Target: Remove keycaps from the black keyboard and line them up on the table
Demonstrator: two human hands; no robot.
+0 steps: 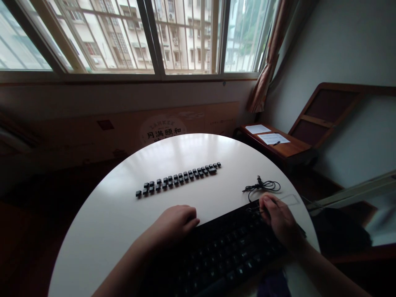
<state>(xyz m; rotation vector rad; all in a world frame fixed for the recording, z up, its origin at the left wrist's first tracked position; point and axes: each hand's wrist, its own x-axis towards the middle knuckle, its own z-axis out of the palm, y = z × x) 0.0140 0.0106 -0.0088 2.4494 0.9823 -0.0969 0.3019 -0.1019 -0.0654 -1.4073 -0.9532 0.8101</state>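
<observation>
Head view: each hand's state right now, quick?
Left hand: loosely curled at the far edge of the black rectangular keyboard; any grip cannot be told.
Right hand: closed, holding a thin grey wire tool.

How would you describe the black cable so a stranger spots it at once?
On the round white table, look past the far edge of the keyboard, toward the right. Just beyond the right hand lies the black cable. It is thin and looped into a bundle, unlike the separate black keycaps lined up in two rows to its left.
</observation>
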